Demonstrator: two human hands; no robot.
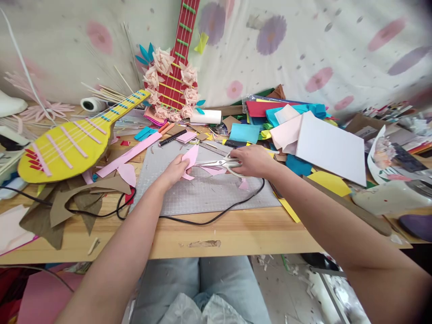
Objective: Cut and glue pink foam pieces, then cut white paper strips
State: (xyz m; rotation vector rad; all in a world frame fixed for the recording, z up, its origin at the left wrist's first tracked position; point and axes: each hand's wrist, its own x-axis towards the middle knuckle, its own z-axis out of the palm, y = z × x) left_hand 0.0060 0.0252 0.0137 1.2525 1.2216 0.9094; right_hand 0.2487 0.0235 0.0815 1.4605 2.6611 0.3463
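Yellow model lute, one: left of the grey cutting mat, its strung neck slanting up toward the wall. Brown cardboard scraps: left of the mat, toward its near side. Pink strip, long: aslant by the mat's left edge. Red model instrument, ringed with pale pink flowers: upright beyond the mat. Black marker: at the mat's far edge. Left hand: over the mat, fingers pinched on a pointed piece of pink paper, raised above the surface. White roll: past the mat, on its side. Scissors, pale-handled: over the mat's middle, blades aimed left at the pink paper — from where I stand I can't tell whether they part. Pink offcut: on the mat, below the blades. Right hand: over the mat, fingers curled round the scissor handles. White board: right of the mat, propped on coloured sheets. White container: farther right of the mat, on its side.
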